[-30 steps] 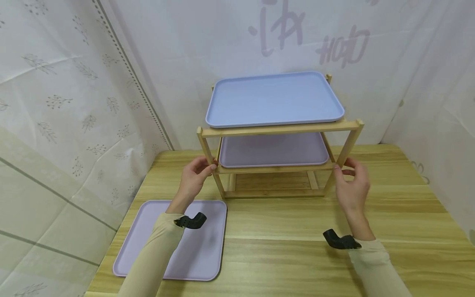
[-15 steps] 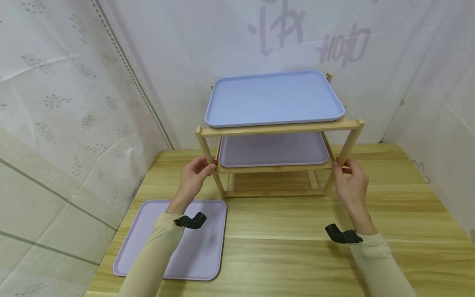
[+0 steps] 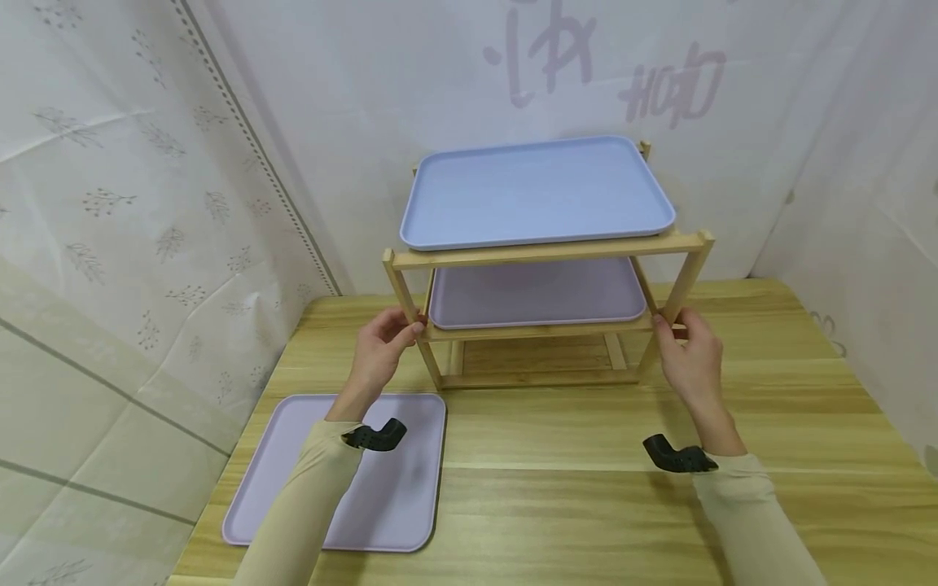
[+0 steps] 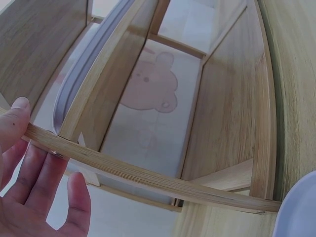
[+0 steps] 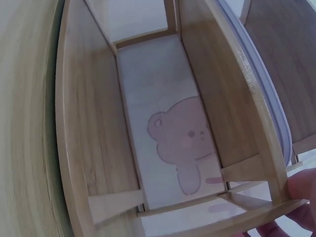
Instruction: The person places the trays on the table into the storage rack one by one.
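Left hand [image 3: 377,354] and right hand [image 3: 692,358] pinch near posts [image 3: 401,293] of three-tier pale wooden rack [image 3: 538,378], far on wood-grain table [image 3: 550,505]; blue rectangular tray [image 3: 538,191] on top. Far white cloth [image 3: 352,122]: pale-purple lettering [image 3: 513,61], cannot read surely.

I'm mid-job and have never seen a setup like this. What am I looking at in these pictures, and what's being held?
There is no machine here: these are a person's two bare hands. The wide picture comes from a head camera looking forward and down; the two tilted close-ups come from cameras on the left and right wrists, looking in through the rack's lower level.

On the wooden table stands a wooden rack, with a blue tray on top and a purple tray on its middle shelf. Another purple tray lies on the table at the left.

The left hand and right hand each grip a front post of the rack, near the middle shelf.
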{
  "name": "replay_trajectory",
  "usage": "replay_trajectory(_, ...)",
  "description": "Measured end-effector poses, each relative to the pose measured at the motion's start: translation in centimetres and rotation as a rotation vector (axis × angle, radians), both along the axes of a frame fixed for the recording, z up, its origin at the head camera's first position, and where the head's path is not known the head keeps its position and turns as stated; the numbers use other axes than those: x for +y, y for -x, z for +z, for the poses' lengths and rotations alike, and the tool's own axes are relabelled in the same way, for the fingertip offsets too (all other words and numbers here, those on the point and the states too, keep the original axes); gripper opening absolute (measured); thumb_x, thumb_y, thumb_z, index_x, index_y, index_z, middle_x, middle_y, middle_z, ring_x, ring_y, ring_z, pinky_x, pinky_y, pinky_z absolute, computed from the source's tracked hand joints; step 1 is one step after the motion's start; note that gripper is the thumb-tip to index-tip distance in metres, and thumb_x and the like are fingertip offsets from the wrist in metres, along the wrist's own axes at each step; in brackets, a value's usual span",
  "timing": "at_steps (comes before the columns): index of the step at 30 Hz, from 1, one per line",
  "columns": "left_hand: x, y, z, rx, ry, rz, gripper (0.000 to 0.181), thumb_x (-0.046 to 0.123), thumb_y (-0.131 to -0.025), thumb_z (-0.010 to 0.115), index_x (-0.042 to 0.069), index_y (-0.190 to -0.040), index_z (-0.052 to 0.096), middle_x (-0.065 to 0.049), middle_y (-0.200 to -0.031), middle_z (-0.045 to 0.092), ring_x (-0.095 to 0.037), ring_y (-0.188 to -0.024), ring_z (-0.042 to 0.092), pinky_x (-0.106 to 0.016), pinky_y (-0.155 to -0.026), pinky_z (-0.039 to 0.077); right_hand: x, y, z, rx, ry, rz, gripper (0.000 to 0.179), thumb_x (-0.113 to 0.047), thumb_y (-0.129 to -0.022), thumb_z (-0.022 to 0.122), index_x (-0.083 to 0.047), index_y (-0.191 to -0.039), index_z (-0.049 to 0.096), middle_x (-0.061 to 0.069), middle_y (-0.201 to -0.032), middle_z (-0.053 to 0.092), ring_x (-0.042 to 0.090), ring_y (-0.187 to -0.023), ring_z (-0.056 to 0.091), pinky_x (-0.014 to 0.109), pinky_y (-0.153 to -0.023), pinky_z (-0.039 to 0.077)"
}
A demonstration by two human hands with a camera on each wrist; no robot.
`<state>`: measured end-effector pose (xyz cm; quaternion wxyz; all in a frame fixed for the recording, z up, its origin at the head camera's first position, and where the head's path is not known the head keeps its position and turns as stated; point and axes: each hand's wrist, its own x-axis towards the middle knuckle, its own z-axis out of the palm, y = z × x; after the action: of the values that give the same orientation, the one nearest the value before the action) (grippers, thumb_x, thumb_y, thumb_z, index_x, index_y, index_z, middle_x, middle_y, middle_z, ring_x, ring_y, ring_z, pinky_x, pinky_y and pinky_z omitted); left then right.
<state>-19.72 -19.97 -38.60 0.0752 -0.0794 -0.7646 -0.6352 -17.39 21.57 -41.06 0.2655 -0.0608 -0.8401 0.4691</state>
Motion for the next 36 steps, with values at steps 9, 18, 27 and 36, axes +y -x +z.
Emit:
replay_trajectory(9, 0.0, 0.0, 0.0, 0.003, 0.012, 0.002, 0.030, 0.014, -0.091, 0.068, -0.003, -0.115, 0.062, 0.016, -0.095, 0.070, -0.004, -0.089, 0.064, -0.019, -0.074, 0.050, -0.2, 0.1, -0.2, -0.044, 0.062, 0.002, 0.028, -0.023, -0.096, 0.055, 0.003, -0.103, 0.063, 0.016, -0.104, 0.063, -0.013, -0.072, 0.049, 0.008, -0.049, 0.045)
replay_trajectory(18, 0.1, -0.2, 0.1, -0.008, 0.017, 0.000, 0.036, 0.017, -0.091, 0.068, -0.003, -0.119, 0.061, 0.012, -0.099, 0.070, -0.004, -0.092, 0.064, -0.019, -0.076, 0.051, -0.3, -0.1, 0.0, -0.098, 0.115, 0.028, 0.030, -0.025, -0.098, 0.053, 0.002, -0.107, 0.060, 0.011, -0.107, 0.059, -0.009, -0.074, 0.050, 0.012, -0.049, 0.048)
replay_trajectory(27, 0.8, -1.0, 0.8, -0.066, -0.018, 0.072, 0.032, 0.012, -0.091, 0.067, 0.000, -0.120, 0.061, 0.003, -0.104, 0.069, -0.004, -0.096, 0.064, -0.019, -0.083, 0.051, -0.3, -0.1, 0.0, -0.097, 0.095, 0.035, 0.031, -0.026, -0.098, 0.052, 0.002, -0.109, 0.060, 0.017, -0.109, 0.061, -0.011, -0.074, 0.049, 0.010, -0.049, 0.047)
replay_trajectory(36, -0.9, -2.9, 0.7, -0.131, -0.025, 0.150, 0.031, 0.020, -0.093, 0.065, 0.003, -0.119, 0.062, 0.010, -0.102, 0.066, -0.002, -0.089, 0.065, -0.021, -0.077, 0.053, -0.3, -0.2, 0.0, -0.091, 0.070, 0.042, 0.031, -0.026, -0.099, 0.051, 0.002, -0.109, 0.060, 0.018, -0.108, 0.061, -0.012, -0.073, 0.048, 0.010, -0.049, 0.047)
